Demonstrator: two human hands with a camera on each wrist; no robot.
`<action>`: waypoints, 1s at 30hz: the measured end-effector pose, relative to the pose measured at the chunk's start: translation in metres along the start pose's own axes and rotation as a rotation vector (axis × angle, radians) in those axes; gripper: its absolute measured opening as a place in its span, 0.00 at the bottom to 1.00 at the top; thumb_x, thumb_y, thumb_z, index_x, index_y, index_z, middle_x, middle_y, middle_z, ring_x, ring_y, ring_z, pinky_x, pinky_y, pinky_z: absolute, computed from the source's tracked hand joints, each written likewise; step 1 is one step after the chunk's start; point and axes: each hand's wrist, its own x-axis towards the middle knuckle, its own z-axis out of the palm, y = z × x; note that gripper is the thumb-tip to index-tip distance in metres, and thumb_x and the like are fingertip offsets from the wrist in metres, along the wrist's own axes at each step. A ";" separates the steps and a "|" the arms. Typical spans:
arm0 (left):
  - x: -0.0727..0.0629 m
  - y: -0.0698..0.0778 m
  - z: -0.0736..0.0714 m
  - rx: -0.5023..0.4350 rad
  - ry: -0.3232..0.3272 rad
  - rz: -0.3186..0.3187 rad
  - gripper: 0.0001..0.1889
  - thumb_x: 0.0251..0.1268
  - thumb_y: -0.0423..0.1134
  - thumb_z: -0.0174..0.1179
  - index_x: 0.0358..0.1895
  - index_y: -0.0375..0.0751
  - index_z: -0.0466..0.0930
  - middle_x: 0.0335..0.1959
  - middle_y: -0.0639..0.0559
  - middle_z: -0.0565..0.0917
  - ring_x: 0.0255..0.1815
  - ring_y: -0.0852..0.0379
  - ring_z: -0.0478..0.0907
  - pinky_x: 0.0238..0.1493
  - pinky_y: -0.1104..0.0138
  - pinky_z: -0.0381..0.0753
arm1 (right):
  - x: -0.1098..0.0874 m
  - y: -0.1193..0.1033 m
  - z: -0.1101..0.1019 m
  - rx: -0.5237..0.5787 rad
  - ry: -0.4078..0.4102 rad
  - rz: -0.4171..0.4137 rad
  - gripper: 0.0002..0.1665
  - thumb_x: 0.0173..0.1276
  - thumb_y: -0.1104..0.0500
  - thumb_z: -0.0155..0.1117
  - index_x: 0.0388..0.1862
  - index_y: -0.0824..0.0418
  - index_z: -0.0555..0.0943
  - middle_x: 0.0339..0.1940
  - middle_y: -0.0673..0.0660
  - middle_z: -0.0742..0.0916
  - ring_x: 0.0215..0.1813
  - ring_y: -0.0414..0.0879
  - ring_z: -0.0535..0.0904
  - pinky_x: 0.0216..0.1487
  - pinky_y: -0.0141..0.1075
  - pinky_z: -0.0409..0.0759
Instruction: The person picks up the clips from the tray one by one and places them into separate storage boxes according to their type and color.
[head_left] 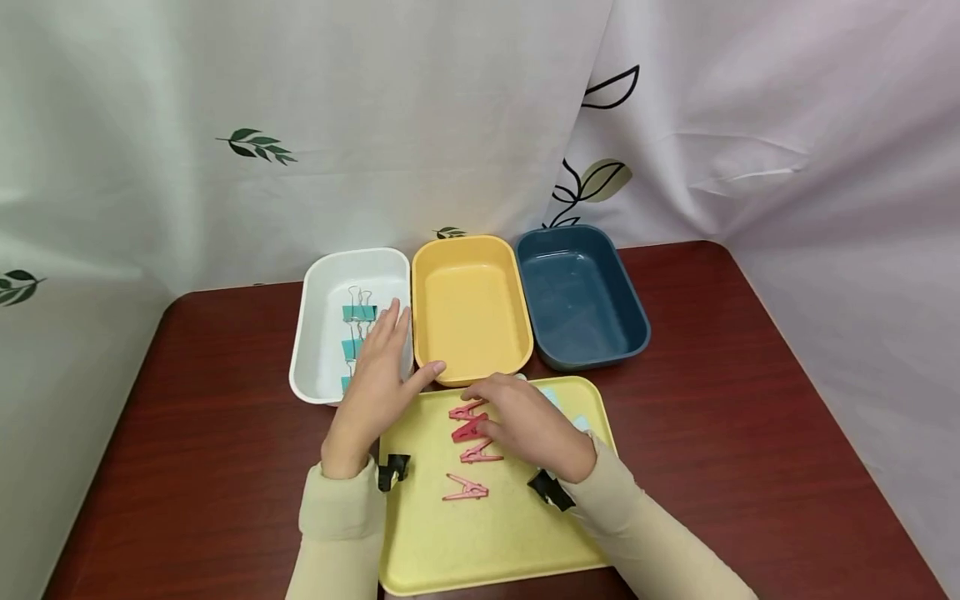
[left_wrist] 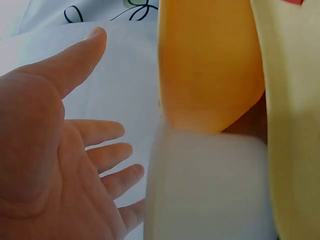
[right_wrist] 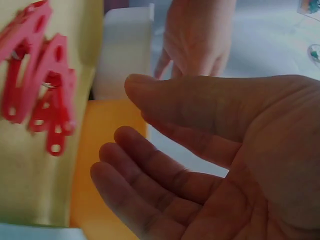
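Observation:
My left hand (head_left: 375, 387) is over the right side of the white bin (head_left: 315, 333), fingers extended and thumb spread toward the yellow bin (head_left: 468, 321). Teal binder clips (head_left: 359, 313) lie in the white bin, partly covered by that hand. Above the pale yellow tray (head_left: 427, 542), my right hand (head_left: 528, 425) hovers with fingers loosely bent beside a red clothespin (head_left: 470, 428); its wrist view shows nothing between thumb and fingers. Pink clothespins (head_left: 466, 488) lie in a column with the red one. Light blue pieces (head_left: 581, 423) sit at the tray's right, mostly hidden by my right hand.
A dark blue bin (head_left: 577, 312) stands right of the yellow bin, the three bins in a row behind the tray. A patterned white curtain (head_left: 450, 108) hangs at the back and sides of the dark red table (head_left: 750, 442). Small black objects (head_left: 551, 490) sit by both cuffs.

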 end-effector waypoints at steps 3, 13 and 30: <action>0.001 0.001 0.003 0.020 -0.039 0.013 0.46 0.69 0.52 0.64 0.78 0.27 0.50 0.80 0.37 0.47 0.80 0.41 0.41 0.75 0.45 0.43 | 0.004 0.002 0.006 -0.038 -0.028 -0.023 0.16 0.64 0.65 0.72 0.52 0.61 0.85 0.48 0.54 0.85 0.51 0.48 0.79 0.54 0.42 0.77; 0.003 -0.001 0.013 0.013 -0.086 -0.011 0.45 0.73 0.51 0.60 0.77 0.24 0.47 0.80 0.34 0.45 0.80 0.40 0.39 0.76 0.48 0.41 | 0.009 0.010 0.015 -0.099 -0.059 -0.069 0.13 0.62 0.68 0.69 0.46 0.60 0.87 0.43 0.52 0.86 0.47 0.48 0.79 0.54 0.42 0.76; 0.003 0.000 0.020 0.102 -0.084 -0.005 0.50 0.69 0.55 0.62 0.76 0.21 0.46 0.80 0.33 0.44 0.80 0.40 0.41 0.77 0.52 0.44 | 0.010 0.016 0.020 -0.136 -0.098 -0.058 0.11 0.65 0.67 0.71 0.45 0.58 0.87 0.42 0.51 0.87 0.45 0.46 0.82 0.49 0.39 0.81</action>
